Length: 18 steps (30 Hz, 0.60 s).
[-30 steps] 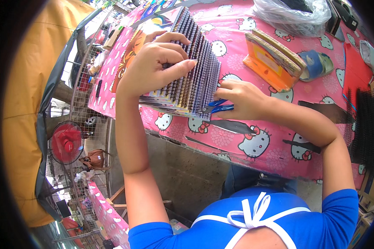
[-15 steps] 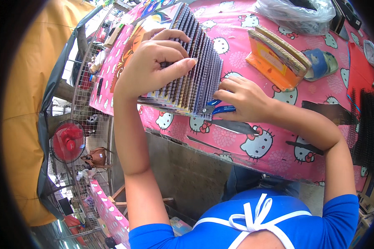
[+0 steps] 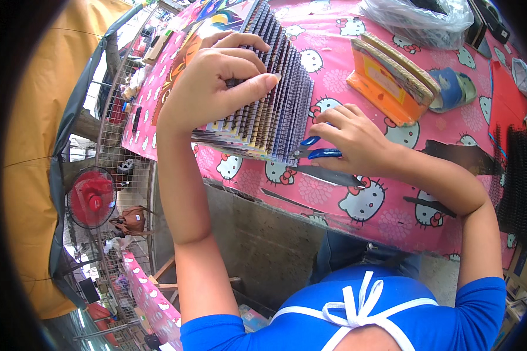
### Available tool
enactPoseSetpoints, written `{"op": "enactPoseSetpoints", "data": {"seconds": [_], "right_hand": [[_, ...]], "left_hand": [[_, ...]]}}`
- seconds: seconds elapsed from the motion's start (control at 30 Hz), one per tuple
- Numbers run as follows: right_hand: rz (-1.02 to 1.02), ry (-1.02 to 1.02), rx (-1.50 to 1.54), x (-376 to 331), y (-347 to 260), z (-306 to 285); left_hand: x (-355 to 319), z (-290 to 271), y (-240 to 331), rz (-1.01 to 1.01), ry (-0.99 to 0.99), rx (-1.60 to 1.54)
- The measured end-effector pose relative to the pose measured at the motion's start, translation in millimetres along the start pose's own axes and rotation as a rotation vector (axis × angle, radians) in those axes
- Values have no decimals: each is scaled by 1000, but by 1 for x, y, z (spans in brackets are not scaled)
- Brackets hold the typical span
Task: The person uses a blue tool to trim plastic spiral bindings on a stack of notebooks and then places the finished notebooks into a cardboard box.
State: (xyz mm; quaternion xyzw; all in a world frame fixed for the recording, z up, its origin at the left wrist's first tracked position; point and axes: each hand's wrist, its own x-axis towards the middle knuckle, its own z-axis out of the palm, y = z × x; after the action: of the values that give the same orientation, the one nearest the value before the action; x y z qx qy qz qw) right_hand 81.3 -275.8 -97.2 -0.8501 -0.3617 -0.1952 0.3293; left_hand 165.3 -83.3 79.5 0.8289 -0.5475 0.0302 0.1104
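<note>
A tall stack of spiral-bound notebooks point(image 3: 288, 96) leans in a fan on the table, black wire coils facing right and colourful covers to the upper left. My left hand point(image 3: 208, 82) lies over the stack, with curled fingers and a thumb pressed against the coils. At the stack's lower right corner, my right hand point(image 3: 357, 140) grips a pair of blue-handled wire cutters point(image 3: 325, 153). The handles are spread, and the short jaws point left at the lowest coils' near end. Whether the jaws touch a wire is too small to tell.
A pink patterned cloth point(image 3: 316, 190) covers the table. To the right stand an orange-and-tan wooden holder point(image 3: 389, 82), a roll of blue tape point(image 3: 448, 89) and a bundle of black coils point(image 3: 518, 181). A clear plastic bag point(image 3: 421, 23) lies at the back. Dark strips point(image 3: 334, 177) lie near the front edge.
My right hand and the cutters have shifted slightly right, and the cutter handles have spread apart. My left hand has stayed on the stack, its thumb a little higher on the coils.
</note>
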Motion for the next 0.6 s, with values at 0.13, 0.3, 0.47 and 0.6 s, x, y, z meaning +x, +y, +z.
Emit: {"op": "enactPoseSetpoints", "data": {"seconds": [0.13, 0.3, 0.47, 0.6], "right_hand": [[-92, 86, -72, 5, 2, 14], [183, -190, 493, 14, 15, 11], [805, -610, 969, 27, 9, -8], [524, -432, 617, 14, 6, 0]], "left_hand": [[-1, -1, -1, 2, 3, -10], [-1, 1, -1, -7, 9, -21], [-3, 3, -1, -18, 14, -47], [0, 1, -2, 10, -4, 0]]}}
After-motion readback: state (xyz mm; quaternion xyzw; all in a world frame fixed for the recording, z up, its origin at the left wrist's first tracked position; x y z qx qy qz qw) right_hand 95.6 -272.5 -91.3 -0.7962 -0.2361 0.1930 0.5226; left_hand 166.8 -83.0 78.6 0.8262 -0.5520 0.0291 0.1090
